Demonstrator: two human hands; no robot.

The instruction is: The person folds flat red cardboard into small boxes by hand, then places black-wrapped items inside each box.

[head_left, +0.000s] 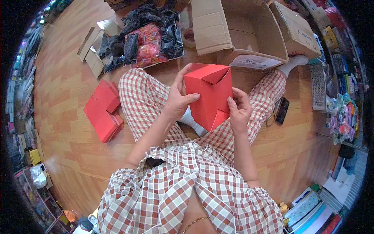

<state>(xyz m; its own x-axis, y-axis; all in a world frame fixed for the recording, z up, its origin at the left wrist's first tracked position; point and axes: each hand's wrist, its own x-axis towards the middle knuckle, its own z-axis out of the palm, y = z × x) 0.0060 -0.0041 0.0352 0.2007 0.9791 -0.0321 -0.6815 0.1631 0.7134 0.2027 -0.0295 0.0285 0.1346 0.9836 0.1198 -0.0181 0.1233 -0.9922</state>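
Between my two hands is a red folded paper box [212,93], held up above my crossed legs. Its top flaps are folded inward at a slant, and a dark gap shows near the upper right edge. My left hand [181,93] grips its left side, thumb on the front face and fingers behind. On the right side, my right hand [239,105] pinches the box edge between thumb and fingers. A stack of flat red box blanks [99,111] lies on the floor beside my left knee.
A large open cardboard box [214,35] stands ahead, with a closed carton [298,33] beside it. Black plastic packaging with red packets [148,45] lies front left. A phone [282,111] rests on the wooden floor [66,117] at right. Stocked shelves line both sides.
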